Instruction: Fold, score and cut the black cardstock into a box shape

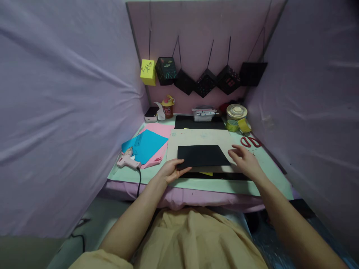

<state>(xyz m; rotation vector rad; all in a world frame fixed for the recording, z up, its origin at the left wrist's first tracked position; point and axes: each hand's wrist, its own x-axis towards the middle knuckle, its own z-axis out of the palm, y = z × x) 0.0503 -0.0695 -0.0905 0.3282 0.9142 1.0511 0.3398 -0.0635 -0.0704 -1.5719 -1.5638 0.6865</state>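
A flat black sheet (pixel 202 155) is raised slightly above a pale board (pixel 200 136) on the table. My left hand (pixel 173 170) holds the sheet's lower left corner, thumb on top and fingers beneath. At the sheet's right side, my right hand (pixel 243 158) has its fingers apart and holds nothing; a small gap shows between it and the edge. Under the pale board lies a larger black sheet (pixel 218 176), with a bit of yellow (pixel 206 173) showing at the front.
Left of the board are a pink glue gun (pixel 128 160), blue paper (pixel 148 144) and pink paper (pixel 162 130). Red-handled scissors (pixel 250 142) and tape rolls (pixel 244 126) lie right. A pen box (pixel 203 114) stands behind; decorated boxes (pixel 206 83) hang above.
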